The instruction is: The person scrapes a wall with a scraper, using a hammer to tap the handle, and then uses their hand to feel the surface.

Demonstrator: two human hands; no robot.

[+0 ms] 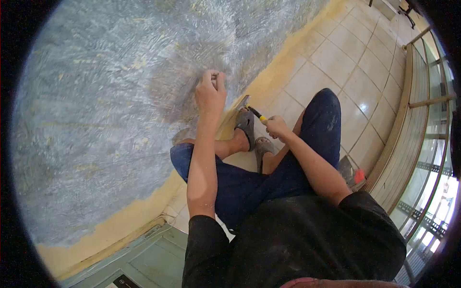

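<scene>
My right hand (277, 127) is closed around the black and yellow handle of a scraper (256, 113). Its metal blade points up and left, toward the foot of the wall, over my shoe (245, 128). My left hand (211, 90) is raised in front of the wall (120, 96), fingers curled in and thumb close to them. Whatever those fingers hold, if anything, is hidden. Grey-blue, streaky patches cover the wall, with a darker brownish area around my left hand and a yellow band along its bottom.
Pale floor tiles (355, 53) run along the wall, with yellowish dust beside it. My bent knees (326, 110) frame the work area. To the right stands a glass-fronted frame (432, 101); a red object (359, 176) lies by its base. A greenish door panel (153, 259) is at lower left.
</scene>
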